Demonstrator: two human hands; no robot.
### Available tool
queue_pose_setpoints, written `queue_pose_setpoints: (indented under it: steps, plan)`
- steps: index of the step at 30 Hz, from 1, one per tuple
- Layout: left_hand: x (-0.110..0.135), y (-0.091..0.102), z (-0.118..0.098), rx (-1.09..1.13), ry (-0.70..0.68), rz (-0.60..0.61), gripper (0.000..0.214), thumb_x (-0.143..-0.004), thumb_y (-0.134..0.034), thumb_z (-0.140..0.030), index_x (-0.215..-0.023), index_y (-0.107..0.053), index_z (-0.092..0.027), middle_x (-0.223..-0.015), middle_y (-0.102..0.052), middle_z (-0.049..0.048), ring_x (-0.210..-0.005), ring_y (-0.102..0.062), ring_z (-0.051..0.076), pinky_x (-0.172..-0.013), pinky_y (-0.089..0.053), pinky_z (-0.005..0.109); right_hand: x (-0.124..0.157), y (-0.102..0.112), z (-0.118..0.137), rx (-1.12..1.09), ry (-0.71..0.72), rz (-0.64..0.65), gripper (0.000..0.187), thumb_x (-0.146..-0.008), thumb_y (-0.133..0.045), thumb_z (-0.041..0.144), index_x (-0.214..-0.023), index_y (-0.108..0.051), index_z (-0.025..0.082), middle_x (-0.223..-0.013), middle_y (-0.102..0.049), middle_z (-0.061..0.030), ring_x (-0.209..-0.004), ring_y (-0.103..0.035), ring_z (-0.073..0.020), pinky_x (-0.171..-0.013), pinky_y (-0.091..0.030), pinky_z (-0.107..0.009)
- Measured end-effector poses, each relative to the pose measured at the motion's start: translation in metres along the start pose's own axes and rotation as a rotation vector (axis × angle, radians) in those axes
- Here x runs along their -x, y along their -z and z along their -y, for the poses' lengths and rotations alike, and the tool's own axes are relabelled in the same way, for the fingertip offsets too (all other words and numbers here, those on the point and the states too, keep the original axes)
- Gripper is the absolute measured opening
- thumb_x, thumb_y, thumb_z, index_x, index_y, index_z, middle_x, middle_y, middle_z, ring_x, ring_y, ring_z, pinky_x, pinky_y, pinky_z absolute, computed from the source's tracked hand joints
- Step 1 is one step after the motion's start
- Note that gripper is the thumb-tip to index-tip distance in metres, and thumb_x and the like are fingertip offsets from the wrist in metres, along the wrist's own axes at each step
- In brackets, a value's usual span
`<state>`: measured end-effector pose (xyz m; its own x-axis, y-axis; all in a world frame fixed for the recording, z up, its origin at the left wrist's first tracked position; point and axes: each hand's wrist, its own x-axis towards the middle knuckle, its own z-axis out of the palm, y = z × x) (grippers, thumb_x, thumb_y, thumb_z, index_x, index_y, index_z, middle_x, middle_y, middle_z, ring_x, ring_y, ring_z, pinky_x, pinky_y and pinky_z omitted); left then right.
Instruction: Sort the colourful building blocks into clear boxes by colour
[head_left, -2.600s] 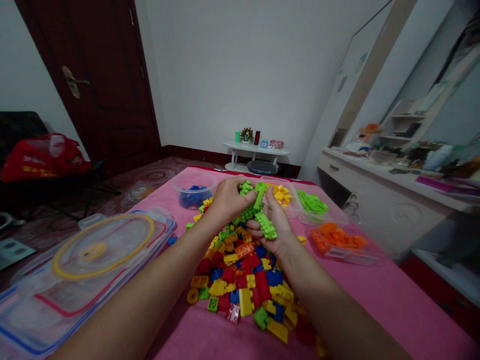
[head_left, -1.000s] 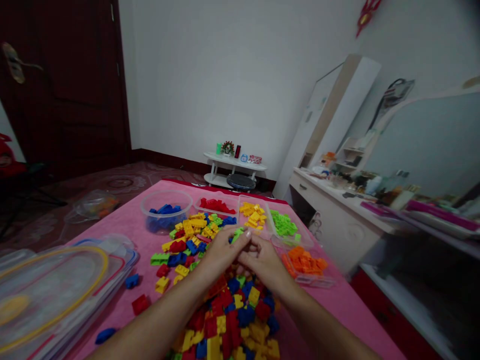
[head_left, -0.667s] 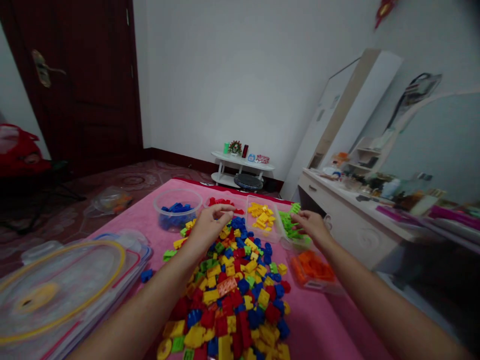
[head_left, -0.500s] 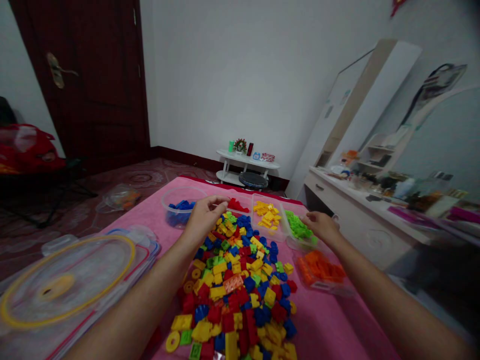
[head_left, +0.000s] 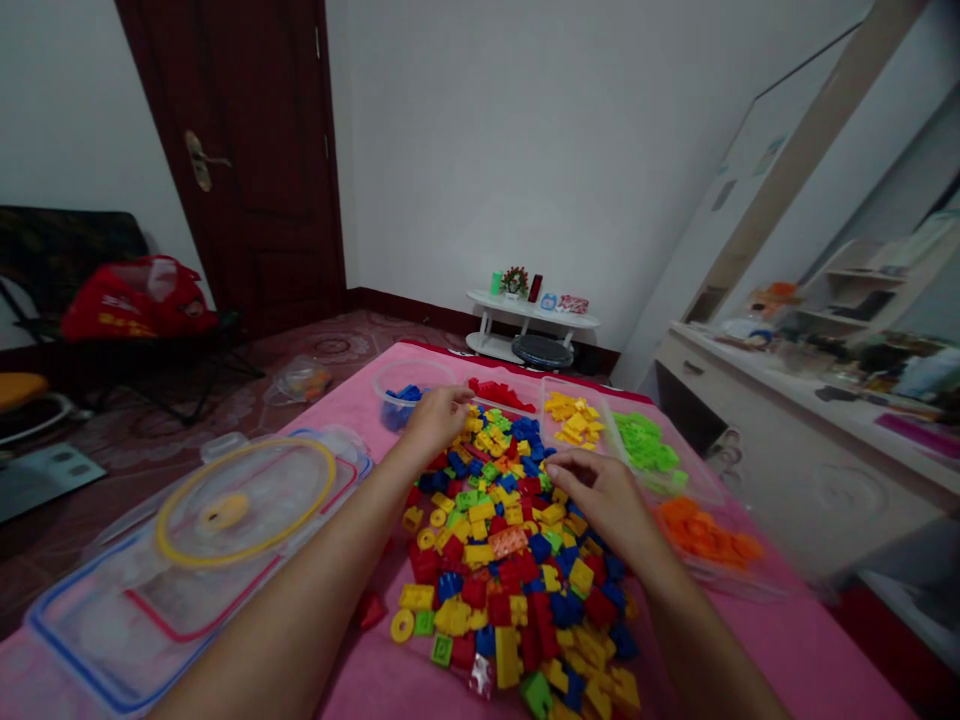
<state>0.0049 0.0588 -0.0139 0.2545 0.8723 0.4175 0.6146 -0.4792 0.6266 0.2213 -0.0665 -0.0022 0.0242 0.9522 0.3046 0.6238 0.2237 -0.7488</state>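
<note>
A heap of mixed toy building bricks [head_left: 491, 540] in red, yellow, blue and green covers the middle of a pink-clothed table. My left hand [head_left: 441, 415] is over the heap's far left edge, beside the blue-brick tub and the red-brick container. Its fingers are bent together; anything between them is hidden. Over the heap's right side, my right hand [head_left: 596, 485] reaches down with thumb and forefinger slightly apart, close to blue and yellow bricks. Sorted bricks lie in clear containers: blue bricks [head_left: 405, 395], red bricks [head_left: 499, 394], yellow bricks [head_left: 576, 418], green bricks [head_left: 646, 442] and orange bricks [head_left: 709, 533].
Stacked clear lids [head_left: 247, 530] with coloured seals lie on the table's left. Beyond the far edge is a low white stand [head_left: 534, 308] with small items. A cluttered white dresser [head_left: 780, 440] flanks the right side; a red bag [head_left: 139, 300] rests on a chair at left.
My right hand has moved left from the green-brick container to the heap. My left hand stays near the heap's far left edge. The camera view has turned somewhat left.
</note>
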Motion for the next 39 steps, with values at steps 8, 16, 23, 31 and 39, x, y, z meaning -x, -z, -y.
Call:
queue_pose_setpoints:
  steps: [8,16,23,31,39]
  plan:
    - [0.014,-0.03,0.005,-0.311,-0.117,0.157,0.053,-0.075,-0.049,-0.014,-0.128,-0.048,-0.018,-0.122,-0.052,0.0125,-0.111,-0.049,0.024,-0.094,-0.039,0.032,0.006,0.007,0.004,-0.03,-0.033,-0.058,0.023,-0.076,-0.056,0.036,-0.076,-0.069,0.017,-0.071,-0.067,-0.0046,-0.068,-0.06,-0.0199,-0.062,-0.045,-0.029]
    - [0.016,-0.024,0.001,-0.432,-0.087,0.157,0.041,-0.069,-0.054,-0.014,-0.109,-0.058,-0.023,-0.107,-0.056,0.0103,-0.097,-0.055,0.024,-0.076,-0.044,0.03,0.01,0.003,0.006,-0.073,0.019,-0.06,0.019,-0.077,-0.054,0.03,-0.07,-0.066,0.018,-0.065,-0.063,-0.002,-0.063,-0.056,-0.0167,-0.059,-0.042,-0.026]
    - [0.015,-0.015,-0.002,-0.405,-0.042,0.219,0.019,-0.068,-0.057,-0.018,-0.083,-0.067,-0.022,-0.089,-0.065,0.0074,-0.086,-0.06,0.022,-0.073,-0.044,0.029,0.009,0.008,0.001,0.037,0.037,-0.063,0.021,-0.078,-0.052,0.032,-0.076,-0.068,0.018,-0.071,-0.066,-0.0032,-0.067,-0.058,-0.0183,-0.061,-0.043,-0.028]
    - [0.007,0.001,-0.027,0.417,0.053,0.28,0.021,-0.061,-0.067,-0.024,-0.079,-0.066,-0.014,-0.071,-0.063,0.0023,-0.064,-0.057,0.014,-0.063,-0.044,0.025,0.008,-0.001,-0.004,-0.038,0.029,-0.09,0.021,-0.076,-0.055,0.031,-0.087,-0.067,0.018,-0.086,-0.068,-0.0058,-0.074,-0.061,-0.0179,-0.068,-0.048,-0.03]
    - [0.029,-0.029,-0.077,1.279,0.376,0.414,0.025,-0.059,-0.072,-0.025,-0.078,-0.063,-0.012,-0.065,-0.061,0.003,-0.057,-0.056,0.012,-0.056,-0.042,0.023,0.018,-0.02,0.022,-0.008,0.142,-0.14,0.059,-0.069,-0.067,0.031,-0.124,-0.047,0.026,-0.124,-0.051,-0.0074,-0.071,-0.06,-0.0134,-0.067,-0.052,-0.031]
